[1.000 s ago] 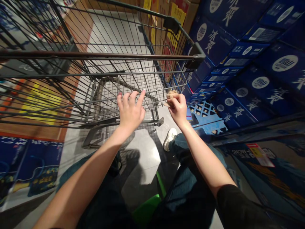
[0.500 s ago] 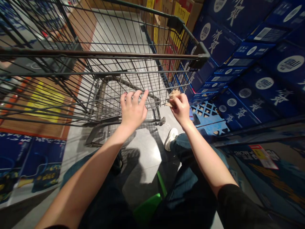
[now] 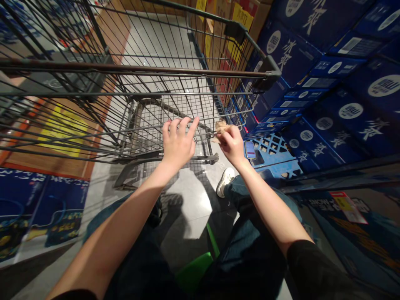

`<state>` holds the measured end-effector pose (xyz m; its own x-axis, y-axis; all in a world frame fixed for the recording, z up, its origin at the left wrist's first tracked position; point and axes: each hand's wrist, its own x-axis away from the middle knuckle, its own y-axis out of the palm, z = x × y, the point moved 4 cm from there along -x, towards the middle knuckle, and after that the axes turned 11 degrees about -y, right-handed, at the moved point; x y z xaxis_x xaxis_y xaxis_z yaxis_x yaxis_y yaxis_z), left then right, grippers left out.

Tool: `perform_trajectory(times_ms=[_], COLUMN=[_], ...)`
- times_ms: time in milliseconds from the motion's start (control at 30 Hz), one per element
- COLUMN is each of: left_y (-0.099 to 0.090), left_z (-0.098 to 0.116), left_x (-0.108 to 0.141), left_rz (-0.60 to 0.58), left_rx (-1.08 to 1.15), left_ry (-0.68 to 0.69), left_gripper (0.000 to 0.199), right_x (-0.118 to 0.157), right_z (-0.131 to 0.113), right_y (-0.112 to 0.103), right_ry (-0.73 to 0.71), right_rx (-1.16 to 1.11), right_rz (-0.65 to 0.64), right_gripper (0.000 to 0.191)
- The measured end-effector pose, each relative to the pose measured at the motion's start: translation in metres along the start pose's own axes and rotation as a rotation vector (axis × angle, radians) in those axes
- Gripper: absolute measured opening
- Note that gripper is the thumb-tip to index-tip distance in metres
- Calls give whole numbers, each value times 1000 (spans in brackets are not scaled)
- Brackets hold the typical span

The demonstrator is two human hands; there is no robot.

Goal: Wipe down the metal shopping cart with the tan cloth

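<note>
A dark wire shopping cart fills the upper left in front of me. My left hand lies at the cart's lower wires with its fingers spread; it holds nothing. My right hand is closed around a crumpled beige cloth, at the lower right wires of the cart basket. Part of the cloth is hidden by my fingers, and whether it presses on a wire I cannot tell.
Stacked blue cartons stand on the right, with a blue plastic pallet below them. A phone lies on the pallet. A yellow sign shows at left through the wires. Something green is between my legs.
My right hand has moved slightly left along the wires with the cloth. More of the phone shows. My left hand keeps its place on the cart, fingers still spread.
</note>
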<state>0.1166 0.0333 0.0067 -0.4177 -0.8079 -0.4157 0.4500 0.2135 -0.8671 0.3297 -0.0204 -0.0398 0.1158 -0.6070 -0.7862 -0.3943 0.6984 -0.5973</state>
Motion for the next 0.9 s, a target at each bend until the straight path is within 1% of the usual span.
perform_trajectory(times_ms=[100, 167, 233, 333, 400, 467, 533, 633, 700, 733, 800, 900], left_y=[-1, -1, -1, -2, -3, -5, -6, -7, -7, -7, -7, -7], left_z=[-1, -2, -2, -3, -3, -4, -4, -4, -3, -3, -2, -2], left_x=[-1, -1, -2, -2, -2, -2, -2, -2, -3, -3, -3, -4], left_rz=[-29, -34, -24, -8, -6, -12, -22, -30, -29, -27, -29, -42], left_rx=[-16, -12, 0, 9, -1, -13, -14, 9, 27, 35, 51, 62], left_ry=[18, 28, 32, 39, 47, 57, 70, 80, 77, 72, 64, 62], left_gripper=[86, 88, 89, 87, 83, 81, 81, 82, 80, 79, 77, 74], right_x=[-1, 0, 1, 2, 0, -3, -5, -6, -6, -6, -8, -11], right_z=[23, 30, 21, -9, -26, -31, -21, 4, 10, 6, -10, -46], right_y=[-19, -24, -17, 5, 16, 16, 7, -7, -6, -2, 14, 45], right_ry=[85, 136, 163, 135, 70, 14, 34, 177, 238, 243, 202, 37], right_rx=[23, 24, 20, 7, -27, -58, -51, -9, 3, 7, 5, -33], right_rz=[107, 143, 133, 69, 27, 12, 25, 74, 101, 102, 62, -108], right_gripper=[17, 17, 13, 4, 10, 13, 11, 7, 6, 6, 7, 12])
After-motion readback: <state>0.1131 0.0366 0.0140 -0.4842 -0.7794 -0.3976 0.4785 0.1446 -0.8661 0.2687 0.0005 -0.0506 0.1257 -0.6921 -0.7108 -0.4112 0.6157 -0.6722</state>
